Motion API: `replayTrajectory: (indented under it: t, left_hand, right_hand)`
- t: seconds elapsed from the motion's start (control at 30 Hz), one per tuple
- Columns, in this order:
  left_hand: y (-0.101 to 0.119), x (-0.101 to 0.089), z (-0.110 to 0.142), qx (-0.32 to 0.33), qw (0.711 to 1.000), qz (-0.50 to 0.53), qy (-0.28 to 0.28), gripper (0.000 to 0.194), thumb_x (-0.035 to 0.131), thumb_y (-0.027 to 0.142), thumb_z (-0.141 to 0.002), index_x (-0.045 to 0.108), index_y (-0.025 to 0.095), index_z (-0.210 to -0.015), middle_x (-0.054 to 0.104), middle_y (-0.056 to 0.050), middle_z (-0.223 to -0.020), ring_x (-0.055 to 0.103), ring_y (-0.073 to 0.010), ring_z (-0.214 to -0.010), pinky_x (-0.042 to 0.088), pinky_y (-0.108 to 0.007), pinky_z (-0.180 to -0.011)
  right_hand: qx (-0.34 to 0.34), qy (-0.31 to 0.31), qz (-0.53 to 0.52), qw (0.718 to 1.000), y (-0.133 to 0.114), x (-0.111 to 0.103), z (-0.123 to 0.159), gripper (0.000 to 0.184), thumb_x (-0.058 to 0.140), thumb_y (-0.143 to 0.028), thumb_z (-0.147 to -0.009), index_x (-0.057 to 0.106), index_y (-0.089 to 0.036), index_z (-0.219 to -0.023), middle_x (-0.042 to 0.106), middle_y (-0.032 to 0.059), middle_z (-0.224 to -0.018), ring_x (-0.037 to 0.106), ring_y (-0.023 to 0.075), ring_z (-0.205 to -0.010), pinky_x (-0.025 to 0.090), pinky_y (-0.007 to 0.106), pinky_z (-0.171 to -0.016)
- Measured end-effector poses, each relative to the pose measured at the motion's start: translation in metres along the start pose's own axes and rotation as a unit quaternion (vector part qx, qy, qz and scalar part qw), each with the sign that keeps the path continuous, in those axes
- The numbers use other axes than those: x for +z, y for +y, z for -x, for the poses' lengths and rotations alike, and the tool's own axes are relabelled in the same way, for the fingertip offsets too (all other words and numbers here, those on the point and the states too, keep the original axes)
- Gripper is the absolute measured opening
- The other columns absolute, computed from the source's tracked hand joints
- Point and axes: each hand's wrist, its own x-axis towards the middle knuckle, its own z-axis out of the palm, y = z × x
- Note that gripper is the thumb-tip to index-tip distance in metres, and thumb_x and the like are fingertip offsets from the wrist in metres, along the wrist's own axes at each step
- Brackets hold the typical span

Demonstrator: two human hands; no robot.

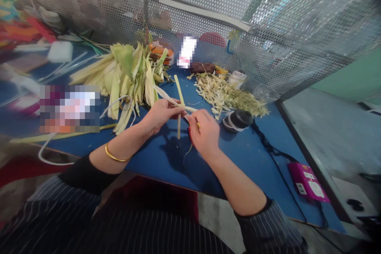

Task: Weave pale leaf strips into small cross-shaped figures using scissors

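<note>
My left hand (160,116) pinches pale strips of corn husk (166,96) over the blue table. A greenish strip (178,87) stands crosswise at its fingertips, with its lower end below them. Close beside it, my right hand (205,131) is closed on a small red-and-yellow tool (190,135), mostly hidden by the fingers, so its kind is unclear. The right fingertips meet the husk where the strips cross. Behind my left hand lies a large pile of corn husks (125,71).
Husk scraps (220,91) are heaped at the back right, near a black spool (238,120) with white cord. A magenta power box (308,181) with black cables sits at the right edge. Perforated metal screen (202,16) borders the back of the table (154,162).
</note>
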Motion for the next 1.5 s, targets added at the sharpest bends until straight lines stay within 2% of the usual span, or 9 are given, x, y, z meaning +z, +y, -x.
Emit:
replayTrajectory:
  t: [0.1,0.17,0.3,0.6,0.97,1.07,1.3,1.4,1.5]
  left_hand:
    - [0.003,-0.002,0.001,-0.006,0.999,-0.02,-0.027,0.033,0.077,0.023,-0.067,0.061,0.011,-0.093,0.068,-0.004,-0.074,0.064,-0.0132,-0.067,0.051,-0.029,-0.07]
    - [0.003,-0.002,0.002,-0.008,0.999,-0.031,-0.042,0.029,0.075,0.026,-0.068,0.062,0.012,-0.09,0.066,-0.004,-0.076,0.061,-0.0112,-0.065,0.049,-0.026,-0.066]
    - [-0.001,0.001,0.003,0.007,0.997,-0.059,-0.048,0.027,0.076,0.028,-0.066,0.064,0.014,-0.085,0.064,-0.002,-0.077,0.056,-0.0082,-0.061,0.044,-0.022,-0.057]
    - [-0.009,0.0,-0.002,0.021,0.995,-0.092,-0.019,0.024,0.074,0.029,-0.067,0.069,0.012,-0.084,0.062,-0.002,-0.067,0.044,-0.0051,-0.047,0.036,-0.022,-0.048]
    - [-0.006,0.001,-0.003,0.002,0.999,-0.047,0.003,0.018,0.075,0.025,-0.066,0.068,0.013,-0.078,0.061,-0.001,-0.067,0.047,-0.0056,-0.049,0.041,-0.023,-0.051]
    - [-0.002,-0.002,-0.004,-0.036,0.999,-0.018,-0.024,0.022,0.075,0.034,-0.068,0.066,0.015,-0.075,0.058,0.0,-0.062,0.05,-0.0071,-0.05,0.043,-0.024,-0.052]
    - [-0.001,0.0,-0.001,-0.06,0.995,-0.071,-0.048,0.035,0.067,0.052,-0.073,0.064,0.018,-0.068,0.057,-0.003,-0.06,0.047,-0.0095,-0.048,0.034,-0.024,-0.043]
    - [-0.003,0.002,0.004,-0.016,0.988,-0.134,-0.079,0.033,0.072,0.048,-0.069,0.061,0.018,-0.059,0.048,0.001,-0.05,0.039,-0.0073,-0.043,0.028,-0.024,-0.042]
    - [-0.004,0.003,0.006,-0.011,0.981,-0.163,-0.103,0.031,0.073,0.046,-0.068,0.064,0.017,-0.06,0.047,0.001,-0.048,0.036,-0.0066,-0.041,0.026,-0.024,-0.042]
  right_hand:
    - [-0.033,0.055,0.082,0.995,0.008,-0.005,-0.006,0.022,0.052,-0.037,-0.089,0.059,-0.018,-0.098,0.064,0.0107,-0.102,0.055,0.0231,-0.098,0.035,0.036,-0.089]
    - [-0.037,0.003,0.074,0.997,0.012,-0.003,-0.009,0.02,0.052,-0.035,-0.089,0.059,-0.019,-0.098,0.067,0.0077,-0.094,0.057,0.0213,-0.091,0.034,0.037,-0.09]
    - [0.013,-0.086,0.01,0.996,0.01,0.004,-0.008,0.021,0.046,-0.032,-0.092,0.058,-0.021,-0.08,0.063,0.0003,-0.066,0.055,0.0159,-0.067,0.037,0.03,-0.077]
    - [0.068,-0.127,-0.078,0.986,0.007,0.0,-0.007,0.021,0.049,-0.031,-0.088,0.057,-0.021,-0.072,0.06,-0.001,-0.061,0.051,0.0135,-0.057,0.033,0.025,-0.059]
    - [0.122,-0.153,-0.165,0.967,0.005,-0.006,-0.01,0.02,0.055,-0.03,-0.083,0.058,-0.019,-0.067,0.06,-0.0029,-0.058,0.05,0.011,-0.055,0.035,0.025,-0.058]
    - [0.188,-0.159,-0.243,0.938,0.01,-0.004,-0.013,0.031,0.053,-0.041,-0.084,0.06,-0.018,-0.064,0.057,-0.0019,-0.056,0.048,0.0113,-0.054,0.036,0.025,-0.055]
    - [0.344,-0.044,-0.524,0.778,0.028,0.012,-0.018,0.027,0.074,-0.042,-0.064,0.063,-0.018,-0.072,0.053,-0.0041,-0.06,0.048,0.0082,-0.052,0.044,0.025,-0.057]
    - [0.351,-0.034,-0.555,0.754,0.026,0.015,-0.017,0.028,0.076,-0.038,-0.062,0.064,-0.017,-0.077,0.055,-0.0041,-0.06,0.049,0.0076,-0.051,0.044,0.025,-0.056]
    - [0.342,-0.026,-0.546,0.764,0.022,0.015,-0.016,0.025,0.076,-0.036,-0.062,0.064,-0.016,-0.071,0.056,-0.0036,-0.055,0.05,0.0079,-0.048,0.043,0.024,-0.052]
